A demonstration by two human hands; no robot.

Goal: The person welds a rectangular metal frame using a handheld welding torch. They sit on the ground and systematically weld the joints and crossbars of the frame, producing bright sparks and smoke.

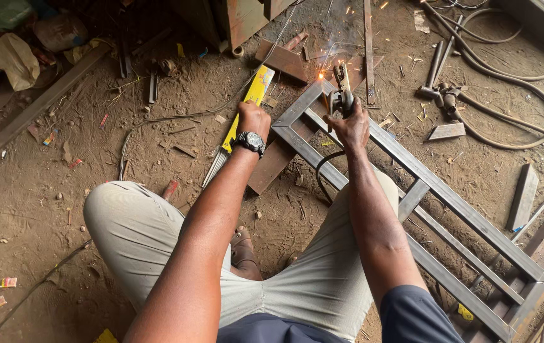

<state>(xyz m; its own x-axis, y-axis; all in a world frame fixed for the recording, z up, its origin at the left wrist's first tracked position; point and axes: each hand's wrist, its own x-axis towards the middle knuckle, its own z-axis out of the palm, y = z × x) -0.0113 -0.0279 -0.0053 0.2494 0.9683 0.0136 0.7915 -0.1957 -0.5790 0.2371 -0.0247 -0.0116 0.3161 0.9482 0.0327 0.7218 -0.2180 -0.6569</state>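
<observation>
Right hand (352, 124) clamped on a welding electrode holder (340, 98) — sparks (321, 75) at the corner of a grey steel frame (411, 184) lying on the dirt floor (24, 209). Left hand (254, 119), fingers closed, grips a long yellow packet (250, 105) of welding rods (213, 168) beside the frame — hoses (526, 95) beyond.

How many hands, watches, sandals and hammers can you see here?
Bare hands: 2, left hand on the yellow box of welding rods, right hand gripping the grey welding electrode holder
Black round wristwatches: 1
Brown sandals: 1
Grey metal hammers: 1
Total: 5
</observation>
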